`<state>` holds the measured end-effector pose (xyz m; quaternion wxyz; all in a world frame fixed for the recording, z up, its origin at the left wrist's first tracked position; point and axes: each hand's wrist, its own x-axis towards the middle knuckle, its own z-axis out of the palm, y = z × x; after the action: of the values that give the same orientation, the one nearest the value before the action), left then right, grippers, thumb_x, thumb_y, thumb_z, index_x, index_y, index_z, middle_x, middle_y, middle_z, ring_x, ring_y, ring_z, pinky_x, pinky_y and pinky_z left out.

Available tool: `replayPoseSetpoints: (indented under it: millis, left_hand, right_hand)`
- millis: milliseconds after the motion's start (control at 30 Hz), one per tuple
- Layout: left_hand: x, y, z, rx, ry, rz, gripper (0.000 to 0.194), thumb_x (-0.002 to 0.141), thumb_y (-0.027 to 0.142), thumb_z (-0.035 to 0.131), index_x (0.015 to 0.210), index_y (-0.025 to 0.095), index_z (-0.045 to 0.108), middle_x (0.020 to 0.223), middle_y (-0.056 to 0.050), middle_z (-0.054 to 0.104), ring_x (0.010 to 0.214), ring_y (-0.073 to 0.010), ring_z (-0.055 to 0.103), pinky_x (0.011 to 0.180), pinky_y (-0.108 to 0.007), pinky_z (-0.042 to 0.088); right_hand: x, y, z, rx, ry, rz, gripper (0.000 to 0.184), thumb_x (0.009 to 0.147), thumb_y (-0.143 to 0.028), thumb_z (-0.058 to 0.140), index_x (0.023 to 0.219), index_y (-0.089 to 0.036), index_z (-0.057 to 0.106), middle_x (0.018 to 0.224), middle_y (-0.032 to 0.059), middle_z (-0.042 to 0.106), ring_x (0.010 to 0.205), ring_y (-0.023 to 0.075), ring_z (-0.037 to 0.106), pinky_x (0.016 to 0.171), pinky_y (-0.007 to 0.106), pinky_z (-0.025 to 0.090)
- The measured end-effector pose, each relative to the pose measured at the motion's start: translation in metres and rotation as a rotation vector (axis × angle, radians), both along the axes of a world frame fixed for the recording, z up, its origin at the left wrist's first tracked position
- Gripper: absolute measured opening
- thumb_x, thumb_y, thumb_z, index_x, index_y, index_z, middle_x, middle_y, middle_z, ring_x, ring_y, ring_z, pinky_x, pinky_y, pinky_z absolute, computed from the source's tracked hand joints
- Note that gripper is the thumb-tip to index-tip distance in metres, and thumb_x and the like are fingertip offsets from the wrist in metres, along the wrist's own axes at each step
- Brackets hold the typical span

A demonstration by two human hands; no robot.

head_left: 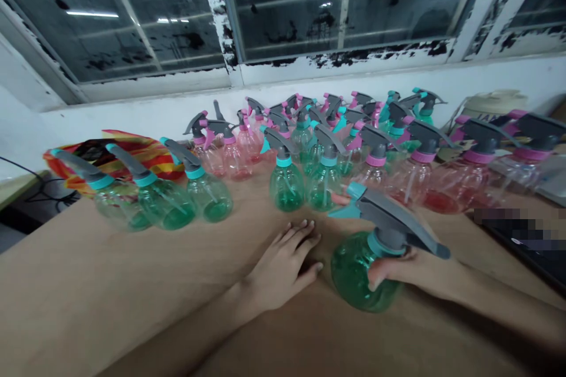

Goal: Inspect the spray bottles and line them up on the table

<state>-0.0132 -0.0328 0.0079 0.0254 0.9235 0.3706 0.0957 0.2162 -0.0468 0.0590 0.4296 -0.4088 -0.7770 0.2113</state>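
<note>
My right hand (pixel 398 271) is wrapped round a green spray bottle (pixel 354 271) with a teal collar and a grey trigger head, tilted a little in front of me. Its thumb presses on the bottle's side. To the left of it, my left hand (pixel 283 262) lies palm down on the wooden table (pixel 132 294), fingers stretched out and holding nothing. Just beyond that hand stand two green spray bottles (pixel 286 185) side by side. Three more green spray bottles (pixel 170 206) are grouped at the left, holding a little liquid.
Several pink spray bottles (pixel 446 188) stand in a row at the right, with more bottles crowded behind. A colourful cloth or bag (pixel 145 150) lies at the back left. A dark device (pixel 517 235) is at the right edge. Behind are a white wall and windows (pixel 336 6).
</note>
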Motion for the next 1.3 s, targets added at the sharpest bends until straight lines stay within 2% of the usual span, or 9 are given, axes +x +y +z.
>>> replayPoseSetpoints:
  millis: [167,267,367,467,567,633,733,867,1300]
  left_hand:
    - [0.000,-0.002,0.002,0.009,-0.037,0.007,0.041,0.092,0.032,0.052,0.129,0.014,0.047,0.140,-0.011,0.043,0.133,-0.0223,0.033,0.109,-0.042,0.026]
    - [-0.006,-0.006,0.003,0.022,-0.027,0.018,0.040,0.092,0.031,0.052,0.128,0.013,0.049,0.139,-0.010,0.045,0.132,-0.0219,0.035,0.109,-0.041,0.028]
    - [-0.021,-0.013,0.003,0.037,-0.012,0.051,0.040,0.094,0.031,0.049,0.129,0.013,0.048,0.140,-0.010,0.044,0.132,-0.0216,0.035,0.108,-0.040,0.029]
    - [-0.044,-0.023,0.003,0.050,0.004,0.085,0.039,0.095,0.032,0.046,0.130,0.014,0.047,0.142,-0.010,0.042,0.132,-0.0217,0.034,0.108,-0.041,0.029]
    - [-0.071,-0.033,0.003,0.074,-0.001,0.111,0.039,0.096,0.032,0.043,0.131,0.015,0.046,0.141,-0.010,0.042,0.131,-0.0221,0.036,0.107,-0.043,0.030]
    - [-0.087,-0.039,0.002,0.093,-0.025,0.142,0.039,0.096,0.032,0.042,0.131,0.016,0.045,0.141,-0.009,0.043,0.131,-0.0221,0.037,0.107,-0.043,0.031]
    - [-0.106,-0.047,0.002,0.108,-0.045,0.196,0.039,0.096,0.034,0.042,0.132,0.018,0.044,0.140,-0.009,0.044,0.130,-0.0228,0.038,0.106,-0.044,0.031]
    - [-0.119,-0.053,0.002,0.098,-0.040,0.226,0.041,0.096,0.033,0.043,0.134,0.018,0.041,0.140,-0.009,0.044,0.131,-0.0220,0.036,0.107,-0.044,0.030]
    - [-0.121,-0.054,-0.002,0.082,-0.078,0.223,0.038,0.095,0.030,0.044,0.131,0.018,0.044,0.142,-0.008,0.041,0.131,-0.0228,0.035,0.107,-0.045,0.030]
  right_hand:
    - [0.014,-0.016,-0.008,0.007,-0.139,-0.094,0.058,0.071,-0.045,0.069,0.124,-0.030,0.050,0.111,0.0049,0.066,0.101,0.0311,0.061,0.083,0.047,0.052]
    - [0.017,-0.027,-0.006,0.020,-0.184,-0.146,0.051,0.072,-0.041,0.070,0.119,-0.031,0.055,0.105,0.0050,0.070,0.097,0.0297,0.065,0.083,0.043,0.053]
    - [0.012,-0.034,0.000,-0.004,-0.192,-0.232,0.035,0.073,-0.043,0.069,0.104,-0.027,0.065,0.086,0.0055,0.074,0.083,0.0302,0.069,0.071,0.042,0.055]
    - [-0.005,-0.032,0.006,0.002,-0.195,-0.243,0.039,0.071,-0.051,0.068,0.101,-0.026,0.067,0.096,0.0045,0.073,0.092,0.0315,0.067,0.075,0.045,0.053]
    - [-0.036,-0.022,0.010,-0.023,-0.175,-0.192,0.041,0.071,-0.054,0.066,0.098,-0.023,0.067,0.097,0.0047,0.072,0.092,0.0299,0.066,0.080,0.045,0.050]
    - [-0.063,-0.011,0.012,-0.060,-0.170,-0.116,0.041,0.073,-0.055,0.064,0.094,-0.020,0.066,0.087,0.0057,0.073,0.079,0.0275,0.067,0.069,0.041,0.052]
    - [-0.102,0.009,0.013,0.020,-0.110,-0.043,0.046,0.073,-0.054,0.064,0.104,-0.020,0.064,0.088,0.0062,0.072,0.077,0.0257,0.066,0.069,0.039,0.050]
    - [-0.140,0.037,0.012,0.049,-0.051,-0.060,0.050,0.073,-0.051,0.065,0.110,-0.018,0.060,0.095,0.0082,0.071,0.081,0.0263,0.064,0.070,0.038,0.050]
    - [-0.180,0.099,-0.002,0.085,-0.042,-0.171,0.049,0.079,-0.045,0.061,0.114,-0.012,0.056,0.095,0.0157,0.068,0.088,0.0329,0.064,0.074,0.042,0.047]
